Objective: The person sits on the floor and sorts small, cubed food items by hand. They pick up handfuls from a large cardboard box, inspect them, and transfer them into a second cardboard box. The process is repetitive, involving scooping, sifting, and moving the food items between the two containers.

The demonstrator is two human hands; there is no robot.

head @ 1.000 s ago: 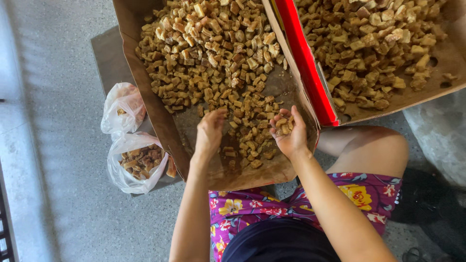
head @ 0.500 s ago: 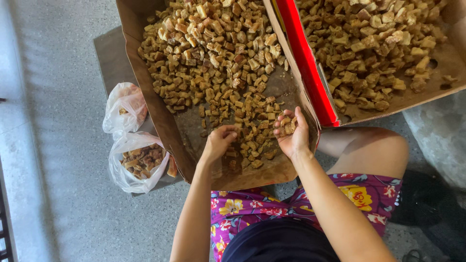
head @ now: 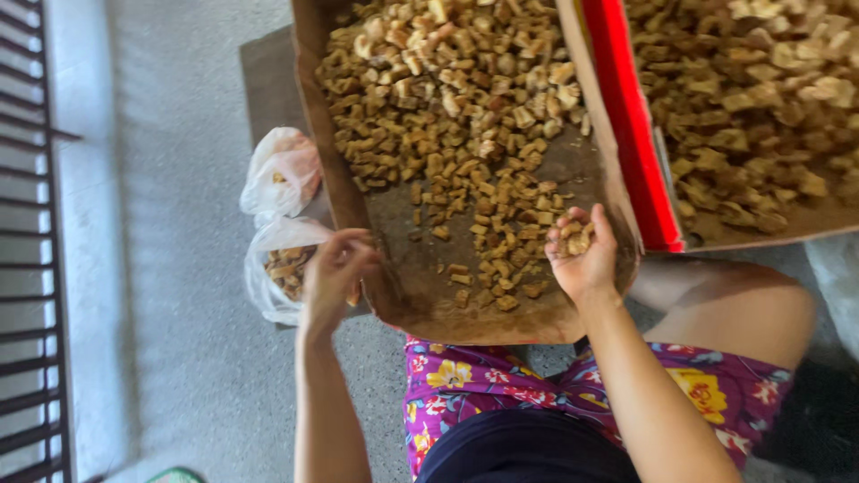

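Brown dried chunks [head: 465, 134] fill a shallow cardboard tray [head: 407, 286]. Right hand [head: 582, 255] cups several pieces at the tray's near edge. Left hand [head: 335, 273], fingers curled, contents unclear, hovers over a clear plastic bag [head: 273, 268] left of it.

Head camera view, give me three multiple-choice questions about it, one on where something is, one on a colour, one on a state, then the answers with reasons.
1. Where is the left hand?
A. Over the open plastic bag beside the cardboard tray
B. Inside the second tray
C. Resting on the knee

2. What colour is the edge strip between the two trays?
A. Blue
B. Red
C. Green

3. How is the right hand?
A. Flat and empty
B. Cupped, holding brown pieces
C. Gripping the tray rim

Answers: 1 A, the left hand is at the tray's left edge above the bag holding brown chunks. 2 B, the strip is bright red. 3 B, the palm faces up with several pieces in it.
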